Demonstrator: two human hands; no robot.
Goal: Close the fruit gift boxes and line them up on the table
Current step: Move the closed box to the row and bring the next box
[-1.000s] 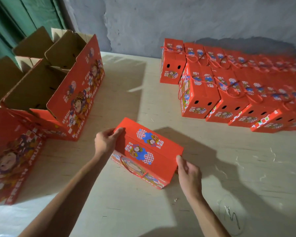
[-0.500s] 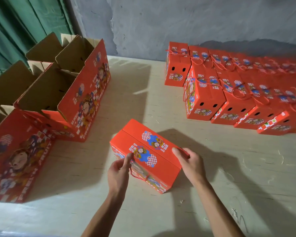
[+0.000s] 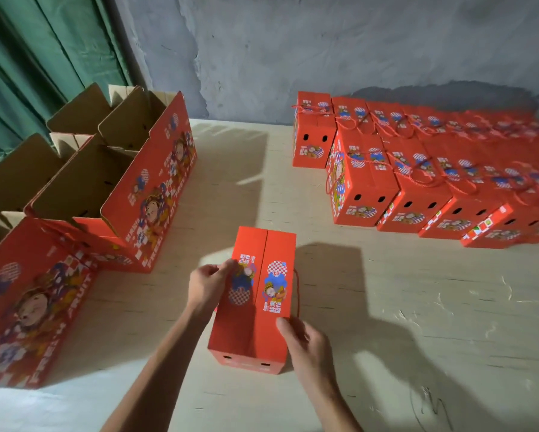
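The left hand [image 3: 210, 283], fingers curled, pinches the red box [image 3: 255, 299] at its left top edge; the right hand [image 3: 304, 342] grips its near right corner. The box stands between both forearms on the table [image 3: 386, 353]. Closed boxes [image 3: 417, 182] are lined up well beyond the right hand, open cartons [image 3: 106, 169] beyond the left.

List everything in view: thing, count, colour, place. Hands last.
Gift box: one, red, closed, front centre of the table, between both hands.
Lined-up boxes: two rows, red, closed, far right by the wall; exact count unclear.
Open cartons: several, red outside and brown inside, left side.
Table: one, pale wood.
Curtain: green, far left.
Wall: grey, behind.
Left hand: fingers curled on the box's left top edge.
Right hand: thumb on the box's near right top, grip at that corner.
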